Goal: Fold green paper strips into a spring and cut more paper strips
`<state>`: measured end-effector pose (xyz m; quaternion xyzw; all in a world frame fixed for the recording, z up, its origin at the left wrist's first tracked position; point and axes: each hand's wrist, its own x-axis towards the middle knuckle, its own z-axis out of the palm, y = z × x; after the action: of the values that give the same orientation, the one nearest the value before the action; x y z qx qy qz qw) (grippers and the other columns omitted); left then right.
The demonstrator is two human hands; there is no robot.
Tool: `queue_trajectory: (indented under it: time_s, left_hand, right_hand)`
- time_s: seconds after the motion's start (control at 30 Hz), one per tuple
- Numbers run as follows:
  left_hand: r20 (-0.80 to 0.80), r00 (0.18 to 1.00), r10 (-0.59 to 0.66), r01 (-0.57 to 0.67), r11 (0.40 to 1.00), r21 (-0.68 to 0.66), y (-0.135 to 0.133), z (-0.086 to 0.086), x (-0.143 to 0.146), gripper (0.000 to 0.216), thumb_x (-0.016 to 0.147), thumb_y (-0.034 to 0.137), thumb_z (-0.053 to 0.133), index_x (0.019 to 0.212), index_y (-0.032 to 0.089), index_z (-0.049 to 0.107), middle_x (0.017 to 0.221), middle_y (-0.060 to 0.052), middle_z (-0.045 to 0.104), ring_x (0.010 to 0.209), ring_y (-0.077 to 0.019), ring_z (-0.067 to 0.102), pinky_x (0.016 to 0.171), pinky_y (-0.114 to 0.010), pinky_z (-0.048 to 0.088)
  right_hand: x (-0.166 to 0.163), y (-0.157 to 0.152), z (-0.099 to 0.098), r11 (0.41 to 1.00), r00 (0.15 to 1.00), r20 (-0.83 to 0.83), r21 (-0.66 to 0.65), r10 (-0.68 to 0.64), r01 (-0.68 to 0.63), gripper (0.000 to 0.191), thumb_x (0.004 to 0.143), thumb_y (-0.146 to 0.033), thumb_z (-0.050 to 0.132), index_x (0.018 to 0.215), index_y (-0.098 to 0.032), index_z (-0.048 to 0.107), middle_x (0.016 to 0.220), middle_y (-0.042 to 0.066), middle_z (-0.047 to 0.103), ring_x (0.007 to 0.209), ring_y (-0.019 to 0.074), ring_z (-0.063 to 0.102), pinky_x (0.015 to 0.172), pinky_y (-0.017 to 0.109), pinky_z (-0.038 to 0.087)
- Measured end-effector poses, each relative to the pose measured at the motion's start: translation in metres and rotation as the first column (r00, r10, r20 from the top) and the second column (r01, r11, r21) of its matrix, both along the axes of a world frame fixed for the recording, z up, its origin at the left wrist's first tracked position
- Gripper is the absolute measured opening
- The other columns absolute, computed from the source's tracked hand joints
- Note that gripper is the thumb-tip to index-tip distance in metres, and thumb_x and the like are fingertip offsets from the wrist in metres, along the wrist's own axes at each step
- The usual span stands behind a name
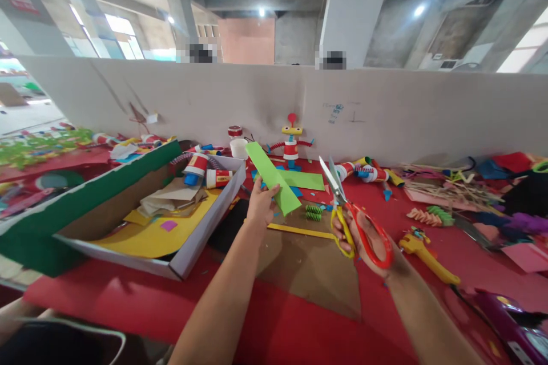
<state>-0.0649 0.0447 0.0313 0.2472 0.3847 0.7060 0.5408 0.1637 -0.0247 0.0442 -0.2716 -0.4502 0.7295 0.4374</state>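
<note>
My left hand grips a light green paper strip, held up at a slant over the work area. In my right hand is a pair of scissors with one red and one yellow handle loop; the blades point up and stand slightly apart. The scissors are to the right of the strip and do not touch it. Behind the held strip, a second green strip lies flat. Two small green pleated paper springs rest on the brown board between my hands.
A cardboard box with papers and cup figures stands left. A cup robot figure stands by the white partition. To the right lie a yellow glue gun, paper scraps and thin sticks. A purple device is at lower right.
</note>
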Motion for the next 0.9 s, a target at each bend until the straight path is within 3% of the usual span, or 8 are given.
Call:
queue_trajectory:
  time_s: [0.13, 0.23, 0.37, 0.8, 0.9]
  left_hand:
    - [-0.034, 0.994, -0.101, 0.103, 0.993, 0.055, -0.001, 0.004, -0.003, 0.070, 0.053, 0.002, 0.072, 0.114, 0.025, 0.047, 0.087, 0.000, 0.066, 0.074, -0.0155, 0.063, 0.071, -0.031, 0.052]
    - [-0.039, 0.992, -0.124, 0.126, 0.989, 0.081, -0.002, 0.003, -0.005, 0.073, 0.054, 0.001, 0.070, 0.118, 0.027, 0.045, 0.089, 0.000, 0.066, 0.078, -0.0157, 0.064, 0.075, -0.032, 0.052]
    - [-0.037, 0.993, -0.110, 0.112, 0.992, 0.059, 0.000, 0.000, -0.008, 0.076, 0.056, 0.002, 0.070, 0.122, 0.026, 0.043, 0.091, -0.001, 0.067, 0.081, -0.0164, 0.064, 0.080, -0.033, 0.051]
    - [0.035, 0.996, -0.083, 0.082, 0.996, 0.028, 0.000, -0.002, -0.012, 0.072, 0.059, 0.000, 0.068, 0.123, 0.025, 0.044, 0.095, -0.004, 0.067, 0.083, -0.0167, 0.064, 0.081, -0.033, 0.050]
    - [0.019, 0.996, -0.089, 0.089, 0.996, 0.023, -0.001, -0.001, -0.011, 0.073, 0.059, 0.001, 0.068, 0.123, 0.025, 0.043, 0.097, -0.004, 0.067, 0.083, -0.0176, 0.064, 0.080, -0.034, 0.051]
  right_hand:
    - [0.005, -0.012, -0.013, 0.993, 0.995, 0.027, -0.071, 0.095, -0.093, 0.050, 0.078, -0.063, 0.043, 0.100, -0.019, 0.053, 0.083, 0.004, 0.056, 0.067, 0.0141, 0.054, 0.045, 0.022, 0.043]
    - [0.007, -0.015, -0.016, 0.984, 0.987, 0.075, -0.125, 0.139, -0.129, 0.039, 0.085, -0.046, 0.047, 0.109, -0.015, 0.052, 0.099, 0.007, 0.058, 0.081, 0.0166, 0.058, 0.063, 0.031, 0.051]
    - [0.009, -0.019, -0.013, 0.965, 0.969, 0.134, -0.190, 0.208, -0.181, 0.033, 0.086, -0.032, 0.052, 0.115, -0.016, 0.051, 0.115, 0.008, 0.054, 0.096, 0.0197, 0.056, 0.080, 0.041, 0.048]
    - [0.006, -0.026, -0.003, 0.932, 0.931, 0.186, -0.247, 0.314, -0.265, 0.034, 0.086, -0.034, 0.051, 0.115, -0.016, 0.051, 0.114, 0.008, 0.054, 0.095, 0.0195, 0.056, 0.079, 0.040, 0.049]
    - [0.005, -0.034, -0.001, 0.934, 0.931, 0.187, -0.235, 0.314, -0.268, 0.037, 0.085, -0.045, 0.047, 0.112, -0.021, 0.053, 0.105, 0.008, 0.059, 0.086, 0.0202, 0.060, 0.066, 0.036, 0.053]
